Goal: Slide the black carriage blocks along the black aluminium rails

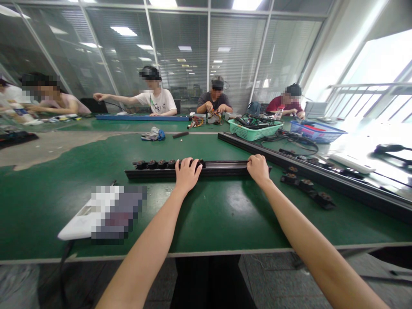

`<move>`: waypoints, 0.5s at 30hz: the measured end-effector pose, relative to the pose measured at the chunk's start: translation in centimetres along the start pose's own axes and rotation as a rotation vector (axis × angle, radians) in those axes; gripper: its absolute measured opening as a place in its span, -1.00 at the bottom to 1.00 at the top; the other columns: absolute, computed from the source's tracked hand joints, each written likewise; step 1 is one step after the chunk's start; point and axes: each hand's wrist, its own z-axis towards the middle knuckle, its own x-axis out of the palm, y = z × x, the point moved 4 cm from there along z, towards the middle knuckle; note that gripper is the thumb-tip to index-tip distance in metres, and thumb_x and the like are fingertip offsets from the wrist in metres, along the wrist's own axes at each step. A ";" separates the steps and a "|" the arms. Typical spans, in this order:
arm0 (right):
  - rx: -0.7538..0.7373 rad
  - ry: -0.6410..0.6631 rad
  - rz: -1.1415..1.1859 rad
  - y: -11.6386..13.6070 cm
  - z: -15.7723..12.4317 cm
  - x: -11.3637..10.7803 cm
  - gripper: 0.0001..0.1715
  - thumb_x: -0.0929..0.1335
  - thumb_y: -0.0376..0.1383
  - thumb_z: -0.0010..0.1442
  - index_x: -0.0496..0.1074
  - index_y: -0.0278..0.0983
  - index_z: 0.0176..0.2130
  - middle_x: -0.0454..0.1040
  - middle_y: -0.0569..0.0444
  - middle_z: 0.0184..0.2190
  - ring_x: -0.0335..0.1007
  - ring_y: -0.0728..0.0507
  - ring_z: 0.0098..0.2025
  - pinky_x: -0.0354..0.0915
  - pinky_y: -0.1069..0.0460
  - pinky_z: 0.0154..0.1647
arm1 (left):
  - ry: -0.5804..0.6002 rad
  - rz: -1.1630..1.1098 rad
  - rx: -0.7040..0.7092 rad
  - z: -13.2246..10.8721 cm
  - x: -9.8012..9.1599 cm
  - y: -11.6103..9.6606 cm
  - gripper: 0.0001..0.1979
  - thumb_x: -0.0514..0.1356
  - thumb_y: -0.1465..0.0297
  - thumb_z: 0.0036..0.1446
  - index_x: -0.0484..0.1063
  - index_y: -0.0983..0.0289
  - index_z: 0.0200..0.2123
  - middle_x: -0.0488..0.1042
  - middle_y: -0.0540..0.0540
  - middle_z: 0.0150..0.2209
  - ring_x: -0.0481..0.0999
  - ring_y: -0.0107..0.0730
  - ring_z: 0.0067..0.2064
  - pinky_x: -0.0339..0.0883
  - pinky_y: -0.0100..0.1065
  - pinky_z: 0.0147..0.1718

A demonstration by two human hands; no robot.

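A long black rail [225, 172] lies crosswise on the green table in front of me. Several small black modules with round, brownish tops [151, 165] sit in a row along its left half. My left hand [187, 174] is curled over the rail near its middle, fingers somewhat apart and bent down over the modules at the row's right end. At the rail's right end, my right hand [258, 169] is closed around it, with its fingertips hidden. Between my hands the rail's pale inner channel [225, 165] shows.
More loose black modules [307, 186] lie right of my right hand, beside a longer black rail [309, 169]. A white device [80, 221] sits front left. Farther back are a crumpled glove [153, 134], a green basket [254, 130] and a blue basket [317, 132]. Several people work across the table.
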 end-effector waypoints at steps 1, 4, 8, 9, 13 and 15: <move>0.000 -0.001 0.000 0.0 0.0 0.0 -0.60 0.20 -0.42 0.32 0.59 -0.33 -0.10 0.48 -0.22 -0.02 0.26 -0.29 0.09 0.28 -0.05 -0.04 | 0.003 -0.002 -0.003 0.0 0.0 0.0 -0.55 -0.07 0.15 0.47 0.46 0.11 0.21 0.45 0.21 0.23 0.31 -0.04 0.33 -0.12 0.14 0.44; 0.006 -0.004 -0.012 -0.2 0.1 0.1 -0.59 0.20 -0.42 0.31 0.60 -0.33 -0.10 0.48 -0.22 -0.03 0.27 -0.29 0.08 0.28 -0.06 -0.01 | 0.015 -0.008 -0.007 0.0 -0.1 -0.1 -0.54 -0.07 0.15 0.47 0.46 0.12 0.22 0.44 0.22 0.24 0.31 -0.04 0.33 -0.13 0.14 0.44; 0.012 -0.004 -0.034 -0.4 0.2 0.3 -0.57 0.19 -0.42 0.32 0.60 -0.35 -0.09 0.49 -0.23 -0.04 0.28 -0.30 0.07 0.27 -0.07 0.02 | 0.019 -0.006 -0.005 0.0 -0.1 -0.1 -0.54 -0.07 0.15 0.47 0.46 0.12 0.22 0.44 0.22 0.24 0.30 -0.04 0.33 -0.13 0.15 0.44; 0.012 -0.005 -0.035 -0.5 0.3 0.3 -0.57 0.18 -0.42 0.33 0.60 -0.35 -0.09 0.49 -0.24 -0.03 0.28 -0.30 0.07 0.27 -0.07 0.01 | 0.017 -0.003 -0.004 0.0 -0.1 -0.1 -0.54 -0.07 0.15 0.47 0.46 0.12 0.22 0.44 0.22 0.24 0.30 -0.04 0.33 -0.13 0.15 0.44; 0.014 -0.012 -0.021 -0.6 0.2 0.2 -0.58 0.19 -0.42 0.33 0.60 -0.34 -0.09 0.49 -0.23 -0.03 0.28 -0.29 0.07 0.27 -0.06 -0.01 | 0.015 0.009 0.000 0.0 -0.1 -0.1 -0.54 -0.07 0.16 0.47 0.46 0.14 0.22 0.44 0.23 0.24 0.32 -0.04 0.33 -0.10 0.15 0.43; 0.015 -0.014 -0.014 -0.5 0.2 0.1 -0.59 0.19 -0.42 0.32 0.60 -0.33 -0.10 0.48 -0.23 -0.03 0.27 -0.30 0.07 0.28 -0.06 -0.02 | 0.013 0.011 0.000 0.0 -0.1 -0.1 -0.54 -0.07 0.16 0.47 0.46 0.13 0.22 0.45 0.23 0.24 0.32 -0.04 0.33 -0.10 0.15 0.43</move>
